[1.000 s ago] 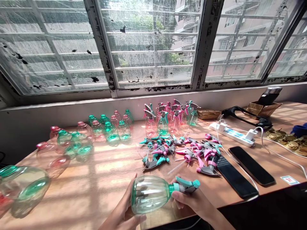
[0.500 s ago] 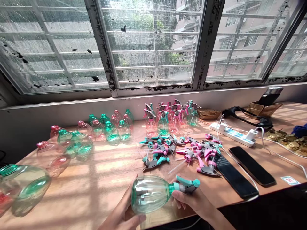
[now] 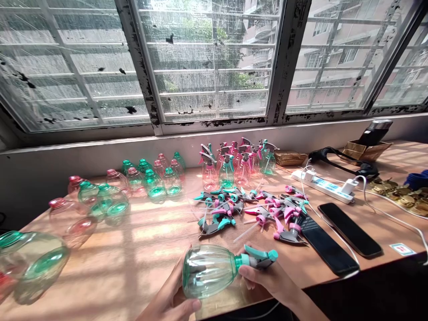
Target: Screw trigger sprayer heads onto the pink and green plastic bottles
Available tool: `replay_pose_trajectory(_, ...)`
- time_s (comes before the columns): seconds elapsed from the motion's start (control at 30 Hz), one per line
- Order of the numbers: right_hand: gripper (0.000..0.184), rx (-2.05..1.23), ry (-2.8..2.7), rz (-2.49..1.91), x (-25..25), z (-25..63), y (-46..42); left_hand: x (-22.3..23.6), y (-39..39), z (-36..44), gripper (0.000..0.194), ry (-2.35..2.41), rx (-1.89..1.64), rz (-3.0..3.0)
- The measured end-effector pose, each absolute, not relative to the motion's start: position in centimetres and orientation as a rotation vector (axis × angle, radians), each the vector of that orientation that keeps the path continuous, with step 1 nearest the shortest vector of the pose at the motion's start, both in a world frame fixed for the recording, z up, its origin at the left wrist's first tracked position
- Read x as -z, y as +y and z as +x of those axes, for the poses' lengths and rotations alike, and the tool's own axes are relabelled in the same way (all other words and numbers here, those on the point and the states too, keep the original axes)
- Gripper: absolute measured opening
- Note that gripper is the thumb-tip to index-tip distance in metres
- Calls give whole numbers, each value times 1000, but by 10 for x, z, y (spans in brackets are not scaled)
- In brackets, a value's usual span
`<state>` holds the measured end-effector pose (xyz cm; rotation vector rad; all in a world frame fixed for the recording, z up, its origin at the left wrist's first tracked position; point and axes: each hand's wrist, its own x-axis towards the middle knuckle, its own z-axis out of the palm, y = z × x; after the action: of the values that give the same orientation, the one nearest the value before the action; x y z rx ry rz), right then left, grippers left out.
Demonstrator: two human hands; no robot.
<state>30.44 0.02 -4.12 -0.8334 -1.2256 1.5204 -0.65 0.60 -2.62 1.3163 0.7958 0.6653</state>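
Note:
A clear green spray bottle (image 3: 209,271) lies sideways in the air over the table's front edge, its neck pointing right. My left hand (image 3: 175,294) is closed around the base of the bottle. At the neck, my right hand (image 3: 259,276) grips the collar of a teal and grey trigger sprayer (image 3: 261,256), which sits on the bottle's mouth; some of its fingers are hidden. Just beyond lie loose teal sprayer heads (image 3: 217,223) and pink sprayer heads (image 3: 284,214), several with straws. Behind them stand several bottles fitted with sprayers (image 3: 227,171).
Open green and pink bottles (image 3: 155,183) stand at the left and back left. On the right are two phones (image 3: 349,229), a white power strip (image 3: 323,186) with cables, a black strap (image 3: 344,162), a brown box (image 3: 368,151) and gold-coloured pieces (image 3: 394,191). Windows rise behind the table.
Both hands keep hold of the spray bottle and its sprayer in nearly the same pose. The view has shifted very slightly; nothing on the table has moved.

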Motion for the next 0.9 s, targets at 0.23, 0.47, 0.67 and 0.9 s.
replay_pose_trajectory(0.23,43,-1536,-1219,-831,44,305,0,19,4,-2,99,794,-669,1268)
replay_pose_trajectory(0.47,43,-1531,-1217,-812,44,305,0,37,8,-11,101,753,-681,1299)
replay_pose_trajectory(0.67,43,-1522,-1205,-824,47,305,0,27,7,-7,90,785,-669,1338)
replay_pose_trajectory(0.9,40,-1525,-1219,-838,49,307,1,36,7,-9,92,765,-695,1326)
